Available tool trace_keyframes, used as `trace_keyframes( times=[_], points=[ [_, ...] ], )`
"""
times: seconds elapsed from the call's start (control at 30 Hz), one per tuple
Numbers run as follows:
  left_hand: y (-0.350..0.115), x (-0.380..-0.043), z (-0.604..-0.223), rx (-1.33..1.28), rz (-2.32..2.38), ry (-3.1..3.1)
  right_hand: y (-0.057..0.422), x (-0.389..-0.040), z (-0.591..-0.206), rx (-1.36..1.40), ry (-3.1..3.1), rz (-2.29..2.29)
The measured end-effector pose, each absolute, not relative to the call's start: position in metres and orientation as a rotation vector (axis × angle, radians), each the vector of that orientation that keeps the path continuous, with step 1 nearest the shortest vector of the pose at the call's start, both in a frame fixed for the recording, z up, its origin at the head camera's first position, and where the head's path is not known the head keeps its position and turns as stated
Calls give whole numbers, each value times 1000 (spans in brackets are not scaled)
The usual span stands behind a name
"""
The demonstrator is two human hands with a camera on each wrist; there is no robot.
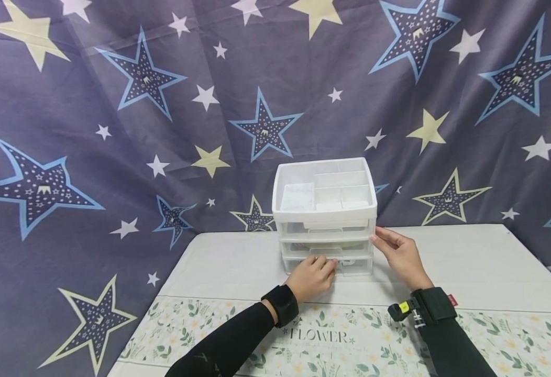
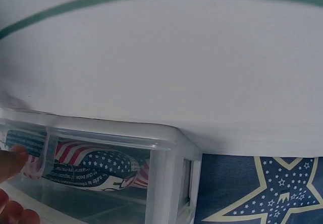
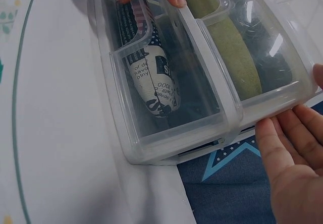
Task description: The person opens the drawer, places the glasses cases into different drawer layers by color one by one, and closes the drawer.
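Observation:
A small white plastic drawer unit (image 1: 324, 215) with clear drawers stands on the table, its front toward me. My left hand (image 1: 311, 277) is at the front of the bottom drawer (image 3: 197, 103), fingers curled at its handle cutout. Through that drawer's clear front shows a rolled item (image 3: 151, 82) printed with lettering, stars and red stripes. A yellow-green item (image 3: 232, 52) lies inside the drawer above. My right hand (image 1: 403, 259) holds the unit's right edge, thumb toward the front and fingers along the side. All drawers sit pushed in.
The unit's open top tray has several compartments, with a pale flat piece (image 1: 299, 196) in the left one. A white tablecloth (image 1: 228, 262) with a flowered band covers the table. Behind it hangs a dark star-patterned curtain (image 1: 172, 141).

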State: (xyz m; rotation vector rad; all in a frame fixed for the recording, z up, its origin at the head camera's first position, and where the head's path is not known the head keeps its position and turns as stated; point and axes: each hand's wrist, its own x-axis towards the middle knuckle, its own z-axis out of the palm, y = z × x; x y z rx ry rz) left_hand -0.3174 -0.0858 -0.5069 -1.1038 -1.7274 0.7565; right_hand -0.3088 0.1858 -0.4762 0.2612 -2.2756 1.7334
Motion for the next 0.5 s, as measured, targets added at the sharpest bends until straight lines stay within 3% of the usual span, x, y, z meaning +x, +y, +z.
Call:
trace_keyframes(
  times=[0.5],
  points=[
    [-78, -318, -503, -1094, 691, -1789, 195, -312, -479, 239, -2266, 1708]
  ],
)
